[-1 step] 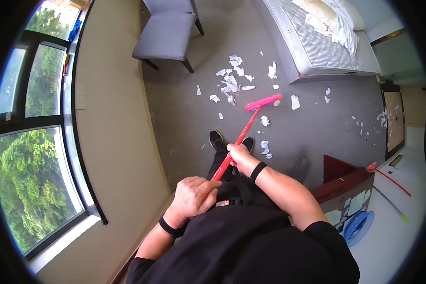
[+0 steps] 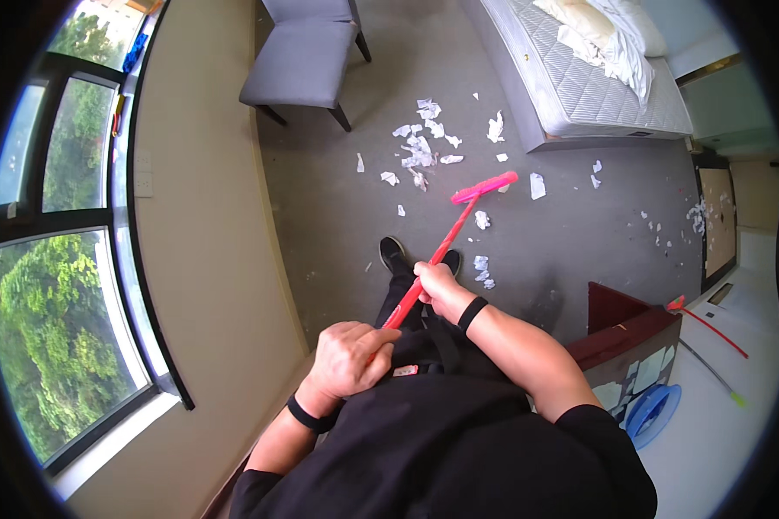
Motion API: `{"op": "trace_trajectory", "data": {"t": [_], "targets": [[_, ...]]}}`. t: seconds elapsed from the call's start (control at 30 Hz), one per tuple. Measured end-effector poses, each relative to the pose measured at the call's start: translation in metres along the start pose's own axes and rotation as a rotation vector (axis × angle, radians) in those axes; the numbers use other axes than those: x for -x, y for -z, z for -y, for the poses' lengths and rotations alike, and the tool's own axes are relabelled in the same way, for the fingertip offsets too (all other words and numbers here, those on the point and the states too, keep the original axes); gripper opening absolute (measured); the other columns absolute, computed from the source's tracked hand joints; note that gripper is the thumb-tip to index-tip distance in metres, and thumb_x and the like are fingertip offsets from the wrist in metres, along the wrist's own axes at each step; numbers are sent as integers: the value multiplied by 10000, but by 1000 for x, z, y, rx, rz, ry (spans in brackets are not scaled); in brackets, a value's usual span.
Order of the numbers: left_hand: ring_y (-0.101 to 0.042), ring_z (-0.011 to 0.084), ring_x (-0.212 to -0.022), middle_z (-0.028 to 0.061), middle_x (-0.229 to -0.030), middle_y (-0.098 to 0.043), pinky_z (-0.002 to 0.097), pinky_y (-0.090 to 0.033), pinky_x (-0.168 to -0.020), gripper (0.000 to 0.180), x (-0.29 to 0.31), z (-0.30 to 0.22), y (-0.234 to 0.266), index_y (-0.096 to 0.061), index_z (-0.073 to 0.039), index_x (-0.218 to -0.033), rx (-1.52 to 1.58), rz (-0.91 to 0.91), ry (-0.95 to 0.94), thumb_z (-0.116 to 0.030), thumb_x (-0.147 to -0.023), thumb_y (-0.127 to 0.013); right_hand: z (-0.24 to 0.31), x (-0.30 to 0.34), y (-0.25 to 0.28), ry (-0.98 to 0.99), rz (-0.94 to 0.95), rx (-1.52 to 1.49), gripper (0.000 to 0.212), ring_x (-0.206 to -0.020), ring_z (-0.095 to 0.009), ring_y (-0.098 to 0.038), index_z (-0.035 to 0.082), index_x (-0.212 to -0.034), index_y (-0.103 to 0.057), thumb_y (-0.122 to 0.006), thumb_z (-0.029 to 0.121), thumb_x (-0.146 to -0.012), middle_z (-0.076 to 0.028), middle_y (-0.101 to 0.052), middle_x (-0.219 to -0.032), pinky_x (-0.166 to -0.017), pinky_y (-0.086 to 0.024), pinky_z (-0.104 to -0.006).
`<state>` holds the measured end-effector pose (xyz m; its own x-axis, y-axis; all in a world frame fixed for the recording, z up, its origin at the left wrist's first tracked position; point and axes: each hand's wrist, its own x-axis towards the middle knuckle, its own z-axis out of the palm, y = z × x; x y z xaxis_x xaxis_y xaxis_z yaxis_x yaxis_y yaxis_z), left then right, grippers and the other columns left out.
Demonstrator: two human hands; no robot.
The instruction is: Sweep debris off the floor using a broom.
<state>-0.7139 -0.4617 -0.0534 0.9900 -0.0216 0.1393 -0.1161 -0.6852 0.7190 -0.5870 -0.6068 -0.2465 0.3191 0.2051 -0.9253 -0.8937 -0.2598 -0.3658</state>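
Across my body slants a broom (image 2: 456, 232) with a red handle and a bright pink head, which lies on the grey floor. My left hand (image 2: 351, 356) is wrapped round the upper end of the handle at my waist. Further down the handle, my right hand (image 2: 437, 286) is closed round it. Crumpled white paper scraps (image 2: 419, 156) lie in a loose cluster beyond and left of the broom head. One flat scrap (image 2: 537, 186) is just right of the head, and a crumpled one (image 2: 482, 221) sits on the near side. More pieces (image 2: 481, 263) lie near my right shoe.
A grey chair (image 2: 299, 65) stands at the far left, beside the wall with windows. A bed with a bare mattress (image 2: 580, 78) fills the far right. Nearer on the right is a dark red cabinet (image 2: 623, 333). Smaller scraps (image 2: 656, 227) are scattered toward the right wall.
The broom head has shifted very slightly to the right over the floor. Both hands keep the same grip, and the paper scraps lie where they were.
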Motion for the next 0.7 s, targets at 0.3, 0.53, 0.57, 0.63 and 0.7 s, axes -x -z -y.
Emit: {"op": "trace_trajectory", "data": {"t": [0.3, 0.53, 0.57, 0.63, 0.7], "targets": [[-607, 239, -532, 58, -638, -612, 377, -493, -536, 183, 14, 9, 4, -711, -55, -935, -80, 34, -58, -48, -753, -708, -4, -13, -18, 63, 113, -123, 116, -646, -144, -557, 119, -896, -570, -623, 215, -932, -5, -564, -753, -619, -472, -333], [-582, 231, -503, 39, -592, -580, 370, -478, -512, 128, 16, 11, -8, -704, -67, -900, -146, -4, 0, -120, -791, -746, 0, -36, -35, 8, 168, -41, 161, -519, -145, -542, 121, -831, -594, -619, 241, -935, -17, -590, -680, -467, -419, -290], [-582, 231, -503, 39, -592, -580, 370, -478, -512, 128, 17, 6, 0, -704, -67, -900, -149, 3, -2, -120, -791, -746, -1, -29, -39, 7, 171, -48, 161, -519, -145, -542, 121, -831, -594, -619, 241, -935, -17, -590, -680, -467, -419, -290], [-579, 219, -495, 29, -581, -567, 362, -474, -502, 122, 21, -9, 25, -704, -80, -873, -180, 2, 16, -137, -781, -762, -2, -5, -48, -117, 318, 1, 189, -513, -143, -532, 126, -812, -592, -625, 244, -956, -20, -593, -678, -463, -425, -286], [-542, 199, -469, 10, -556, -526, 348, -439, -477, 132, 21, -20, 33, -696, -97, -845, -193, -29, -13, -162, -768, -782, -5, 15, -51, -148, 406, 7, 212, -514, -137, -527, 137, -809, -591, -628, 262, -976, -11, -585, -670, -489, -450, -294]]}}
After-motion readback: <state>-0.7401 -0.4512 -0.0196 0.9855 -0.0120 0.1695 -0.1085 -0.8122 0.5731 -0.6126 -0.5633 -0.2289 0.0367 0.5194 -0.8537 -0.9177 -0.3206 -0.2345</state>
